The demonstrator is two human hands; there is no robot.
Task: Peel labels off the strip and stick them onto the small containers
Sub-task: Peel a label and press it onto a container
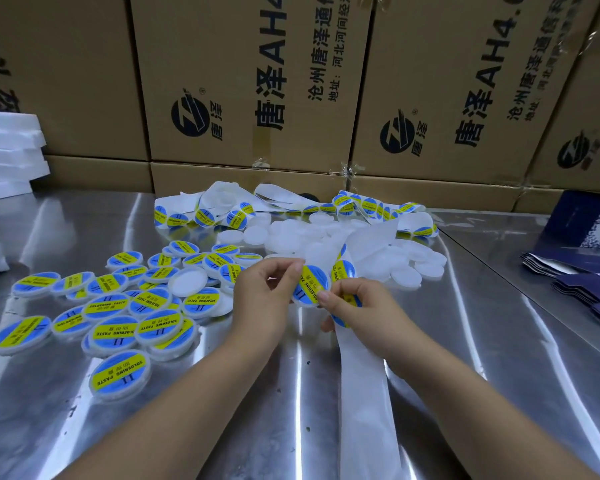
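My left hand holds a small round white container above the steel table, its blue and yellow label facing me. My right hand pinches the container's lower right edge and also holds the white label strip, which runs from the far pile over that hand and down toward me. A blue and yellow label still sits on the strip just above my right fingers. Several labelled containers lie at the left. Plain white containers are heaped behind my hands.
Loose coils of label strip lie at the back of the steel table. Cardboard boxes form a wall behind. White foam pieces are stacked at the far left. Dark blue flat packs lie at the right.
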